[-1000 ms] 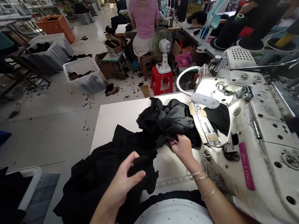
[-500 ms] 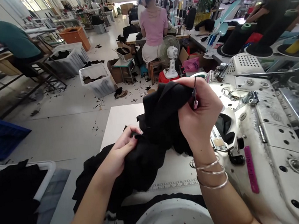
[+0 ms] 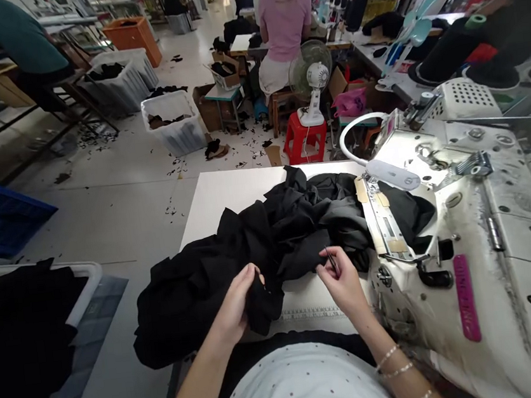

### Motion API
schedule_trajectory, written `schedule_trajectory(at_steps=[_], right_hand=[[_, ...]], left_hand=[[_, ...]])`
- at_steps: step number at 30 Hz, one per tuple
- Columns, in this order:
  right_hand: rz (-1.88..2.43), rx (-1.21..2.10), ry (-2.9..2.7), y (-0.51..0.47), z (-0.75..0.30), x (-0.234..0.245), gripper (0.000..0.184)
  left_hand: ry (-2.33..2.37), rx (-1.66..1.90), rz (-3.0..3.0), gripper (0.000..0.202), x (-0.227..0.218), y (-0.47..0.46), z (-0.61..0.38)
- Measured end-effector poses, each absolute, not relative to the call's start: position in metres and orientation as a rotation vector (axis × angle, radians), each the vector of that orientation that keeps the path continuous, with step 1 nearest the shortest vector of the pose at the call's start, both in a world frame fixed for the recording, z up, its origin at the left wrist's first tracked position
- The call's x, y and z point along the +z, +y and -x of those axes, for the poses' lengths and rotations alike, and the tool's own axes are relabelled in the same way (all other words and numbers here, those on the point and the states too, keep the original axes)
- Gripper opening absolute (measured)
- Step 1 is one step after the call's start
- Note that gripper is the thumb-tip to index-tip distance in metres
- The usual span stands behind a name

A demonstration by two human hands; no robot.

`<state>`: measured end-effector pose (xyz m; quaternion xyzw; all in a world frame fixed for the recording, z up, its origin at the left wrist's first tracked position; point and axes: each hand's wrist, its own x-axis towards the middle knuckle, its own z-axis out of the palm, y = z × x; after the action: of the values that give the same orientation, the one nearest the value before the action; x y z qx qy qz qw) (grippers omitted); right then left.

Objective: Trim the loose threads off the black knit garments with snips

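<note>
A bunched heap of black fabric (image 3: 198,283) stretches over the white sewing table to the machine. My left hand (image 3: 241,297) is closed on a fold of it at the near side, thumb on top. Just right of there, my right hand (image 3: 345,282) is curled round small dark tweezers (image 3: 332,260), tips pointing up and away. Its fingertips touch the fabric's near edge; whether they also grip it is unclear. To the right stands the white sewing machine (image 3: 483,219), with part of the fabric lying around its narrow bed and metal plate (image 3: 383,221).
A small lamp (image 3: 393,173) on a bent white neck hangs over the machine bed. At left is a bin (image 3: 95,282) piled with black fabric. Beyond the table are a fan (image 3: 315,91) on a red stool (image 3: 305,138), a white crate (image 3: 176,135) and seated co-workers.
Both hands have come down from the raised fabric, and it now lies on the table. My right hand moved down and nearer to me; my left hand also lowered. The view tilted down.
</note>
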<state>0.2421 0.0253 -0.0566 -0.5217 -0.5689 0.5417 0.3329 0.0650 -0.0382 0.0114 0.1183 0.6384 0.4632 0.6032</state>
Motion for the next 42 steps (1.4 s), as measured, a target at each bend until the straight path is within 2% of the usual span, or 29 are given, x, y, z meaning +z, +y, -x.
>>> schedule_trajectory(at_steps=[3, 7, 11, 15, 19, 22, 29, 33, 42], right_hand=[[1.323, 1.615, -1.423, 0.001, -0.242, -0.055, 0.014], [1.221, 1.627, -1.602, -0.003, -0.238, -0.052, 0.033], [1.285, 1.398, -1.585, 0.007, -0.243, -0.046, 0.009], [1.366, 1.167, -1.446, 0.016, -0.256, -0.027, 0.008], [1.233, 1.130, -1.633, 0.027, -0.259, -0.013, 0.008], [1.272, 1.136, -1.683, 0.040, -0.249, -0.021, 0.010], [1.226, 1.570, -1.717, 0.039, -0.234, -0.050, 0.025], [1.126, 1.748, -1.524, 0.014, -0.251, -0.041, 0.018], [1.017, 2.371, -1.183, -0.021, -0.249, -0.050, 0.039]], left_hand=[[1.488, 0.938, -0.404, 0.050, 0.011, -0.046, -0.072], [1.553, 0.734, -0.733, 0.035, 0.015, -0.051, -0.072], [1.596, 0.607, -0.873, 0.018, 0.023, -0.053, -0.065], [1.662, 0.517, -0.978, 0.014, 0.029, -0.052, -0.058], [1.679, 0.482, -1.020, 0.014, 0.031, -0.045, -0.061], [1.651, 0.439, -1.033, 0.016, 0.030, -0.040, -0.067], [1.580, 0.463, -0.935, 0.010, 0.019, -0.041, -0.072], [1.589, 0.666, -0.664, 0.020, 0.015, -0.044, -0.071], [1.465, 0.703, -0.441, 0.029, 0.009, -0.048, -0.074]])
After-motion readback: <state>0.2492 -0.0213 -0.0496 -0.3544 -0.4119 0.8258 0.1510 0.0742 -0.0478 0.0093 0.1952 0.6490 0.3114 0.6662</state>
